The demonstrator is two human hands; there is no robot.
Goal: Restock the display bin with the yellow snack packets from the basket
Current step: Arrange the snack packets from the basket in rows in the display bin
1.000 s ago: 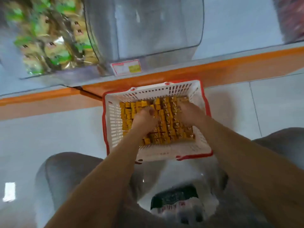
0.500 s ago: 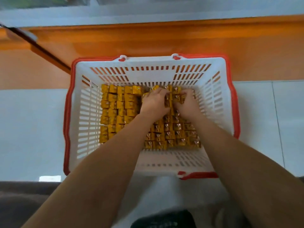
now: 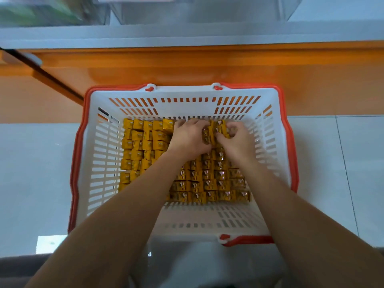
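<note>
A white basket (image 3: 187,94) with a red rim sits on the grey tiled floor (image 3: 31,173), its far side against the orange base (image 3: 187,65) of a shelf unit. The yellow snack packets (image 3: 145,142) lie in the bottom of the basket, packed in tight rows. Those on the left show plain yellow faces and those on the right show a printed picture. A strip of the basket's bottom on the near side is bare.

Both forearms reach in from the near edge to the far row of packets, right of centre. The left grip (image 3: 187,138) is palm down, its fingers curled over the far end of a small bunch (image 3: 215,130) of packets, thumb against the bunch's left side. The right grip (image 3: 239,142) is just beside it, fingers bent and pinching the same bunch from the right. The bunch stands a little raised between the two grips.

Above the orange base runs a grey shelf ledge (image 3: 187,34). On it, at the far edge of the view, stands the clear display bin (image 3: 197,9); no yellow packets show in the part in view. Left of it is another bin (image 3: 41,11) with blurred green contents.
</note>
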